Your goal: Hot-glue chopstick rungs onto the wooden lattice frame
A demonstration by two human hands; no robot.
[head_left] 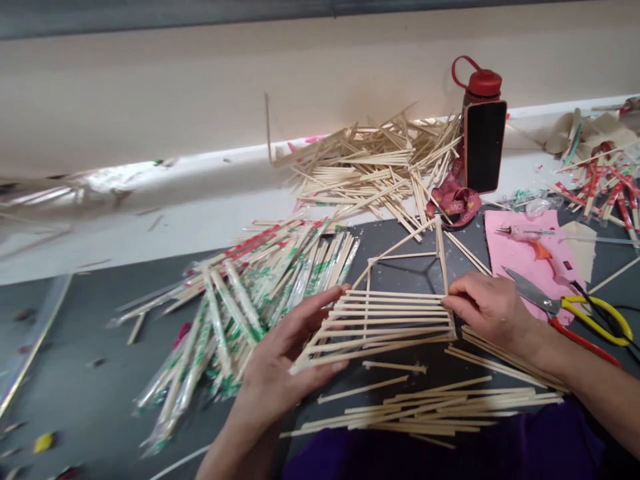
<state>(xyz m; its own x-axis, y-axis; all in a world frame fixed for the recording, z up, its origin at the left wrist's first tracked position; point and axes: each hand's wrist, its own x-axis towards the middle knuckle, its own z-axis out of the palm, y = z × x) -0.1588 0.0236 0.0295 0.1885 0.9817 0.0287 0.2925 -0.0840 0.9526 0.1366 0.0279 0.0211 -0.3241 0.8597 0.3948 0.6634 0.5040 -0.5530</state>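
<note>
A frame of glued wooden sticks [385, 323], with several parallel slats and an upright square part behind, rests on the dark table [90, 333]. My left hand [285, 360] grips its left end, thumb on top and fingers underneath. My right hand [487, 307] pinches the frame's right edge with closed fingers. Loose bare sticks [430, 403] lie just in front of the frame, near my body.
Wrapped chopsticks [240, 300] are piled to the left, bare sticks [370, 167] heaped at the back. A red-capped bottle with a phone [483, 133] stands behind. Right: a pink mat [520, 257] with a glue gun [530, 235], and yellow-and-red scissors [575, 310].
</note>
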